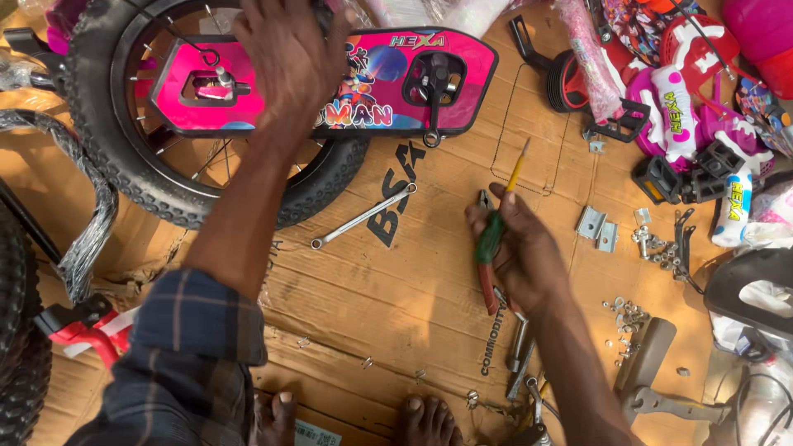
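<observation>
My left hand (289, 58) rests spread on top of the pink chain guard (396, 91) of a small bicycle, over the black knobby wheel (116, 157). My right hand (520, 248) is closed around a pair of pliers (487, 256) with green and red handles, held low over the cardboard. A yellow-handled screwdriver (518, 169) lies just beyond the fingers, touching or near them. A silver spanner (363, 216) lies on the cardboard between my two arms. A crank arm (435, 99) pokes through the chain guard.
Flattened cardboard (355, 306) covers the floor. Metal brackets (596, 227), bolts and washers (628, 318) lie to the right, with black pedals (686, 177), a stabiliser wheel (566, 81) and pink bicycle parts beyond. More spanners (520, 355) lie near my bare feet (425, 417). Another tyre is at the left edge.
</observation>
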The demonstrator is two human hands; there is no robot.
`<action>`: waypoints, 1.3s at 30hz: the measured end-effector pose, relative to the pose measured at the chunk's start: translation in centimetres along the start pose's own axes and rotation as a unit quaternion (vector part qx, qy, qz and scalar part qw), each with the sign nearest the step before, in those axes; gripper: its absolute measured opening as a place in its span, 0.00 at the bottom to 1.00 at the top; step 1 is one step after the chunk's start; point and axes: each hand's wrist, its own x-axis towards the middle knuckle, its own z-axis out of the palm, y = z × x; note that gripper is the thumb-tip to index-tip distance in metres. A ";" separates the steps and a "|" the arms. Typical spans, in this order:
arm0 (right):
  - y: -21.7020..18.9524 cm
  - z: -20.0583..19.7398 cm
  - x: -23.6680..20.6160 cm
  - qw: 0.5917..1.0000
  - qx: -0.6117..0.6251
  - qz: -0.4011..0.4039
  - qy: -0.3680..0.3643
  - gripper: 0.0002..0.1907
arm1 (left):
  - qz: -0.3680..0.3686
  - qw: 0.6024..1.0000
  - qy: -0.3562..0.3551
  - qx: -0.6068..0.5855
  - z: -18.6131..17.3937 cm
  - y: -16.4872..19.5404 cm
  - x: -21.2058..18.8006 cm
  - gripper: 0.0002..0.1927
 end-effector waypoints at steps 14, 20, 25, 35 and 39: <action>10.4 -1.4 -5.9 0.856 -0.425 -0.292 0.042 0.30 | 0.197 0.963 -0.185 -0.016 4.5 9.2 -6.0 0.49; 9.2 -1.7 -5.7 0.698 -0.588 -0.399 0.089 0.29 | 0.195 0.967 -0.165 -0.023 5.5 8.6 -6.2 0.44; 9.0 -1.5 -6.1 0.687 -0.605 -0.383 0.126 0.28 | 0.206 0.971 -0.121 -0.009 6.0 8.3 -6.4 0.34; 8.9 -1.2 -5.8 0.584 -0.649 -0.462 0.153 0.25 | 0.204 0.970 -0.129 -0.018 6.4 8.3 -6.4 0.33; 8.8 -1.4 -5.5 0.823 -0.439 -0.348 0.091 0.23 | 0.195 0.971 -0.137 -0.023 6.3 8.5 -6.4 0.33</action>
